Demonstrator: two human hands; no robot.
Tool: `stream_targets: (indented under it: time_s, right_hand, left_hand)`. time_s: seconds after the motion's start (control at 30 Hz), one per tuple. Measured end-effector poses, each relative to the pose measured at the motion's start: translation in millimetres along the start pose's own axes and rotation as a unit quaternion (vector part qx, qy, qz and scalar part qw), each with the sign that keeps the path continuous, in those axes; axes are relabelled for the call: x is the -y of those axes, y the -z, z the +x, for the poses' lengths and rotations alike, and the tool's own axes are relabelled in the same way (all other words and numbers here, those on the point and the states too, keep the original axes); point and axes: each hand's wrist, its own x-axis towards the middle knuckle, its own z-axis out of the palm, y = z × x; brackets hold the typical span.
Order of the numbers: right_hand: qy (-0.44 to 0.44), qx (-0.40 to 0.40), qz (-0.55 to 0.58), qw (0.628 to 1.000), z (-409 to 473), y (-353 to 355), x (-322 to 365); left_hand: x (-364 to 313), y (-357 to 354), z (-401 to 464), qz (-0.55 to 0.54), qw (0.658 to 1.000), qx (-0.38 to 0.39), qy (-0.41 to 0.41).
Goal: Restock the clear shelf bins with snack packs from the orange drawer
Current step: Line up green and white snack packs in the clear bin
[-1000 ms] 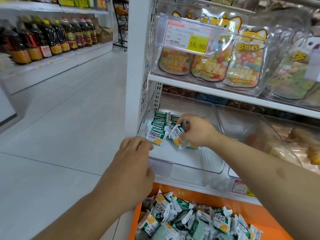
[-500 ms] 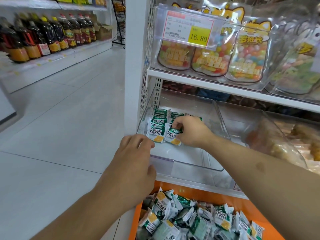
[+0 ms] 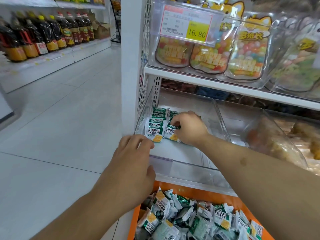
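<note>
While the left hand (image 3: 133, 163) rests with relaxed fingers on the clear bin's (image 3: 190, 165) front left corner, the right hand (image 3: 188, 127) pinches a snack pack (image 3: 170, 133) inside. Below, loose packs fill the orange drawer (image 3: 204, 191).

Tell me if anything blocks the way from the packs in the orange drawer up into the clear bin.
Nothing visible does. The clear bin is open-topped above the orange drawer. Only the left hand rests at its front left corner, and the right hand is inside arranging packs.

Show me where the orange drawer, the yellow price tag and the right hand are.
orange drawer (image 3: 204, 191): head view, bare orange back wall.
yellow price tag (image 3: 197, 31): head view, middle of the yellow panel reading 16.80.
right hand (image 3: 187, 128): head view, back of the hand.
</note>
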Motion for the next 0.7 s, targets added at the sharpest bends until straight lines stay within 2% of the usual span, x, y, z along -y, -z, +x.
stream_targets:
  time_s: [0.2,0.37,0.57,0.7]
  right_hand:
    - [0.007,-0.001,-0.037,0.999,0.2,-4.7,0.9]
    - [-0.006,0.003,-0.005,1.0,-1.4,-5.9,-4.6]
    - [-0.055,0.006,0.139,0.989,-1.1,1.4,-11.3]
    - [-0.046,0.021,0.219,0.974,-5.0,8.3,-0.9]
  left_hand:
    - [-1.2,0.9,-0.1,-0.001,1.0,0.0,0.002]
    - [-1.2,1.3,0.0,-0.012,1.0,-0.004,0.005]
    - [0.9,2.8,-0.5,-0.018,1.0,-0.002,0.0]
    - [1.9,3.7,-0.8,-0.024,1.0,0.001,-0.002]
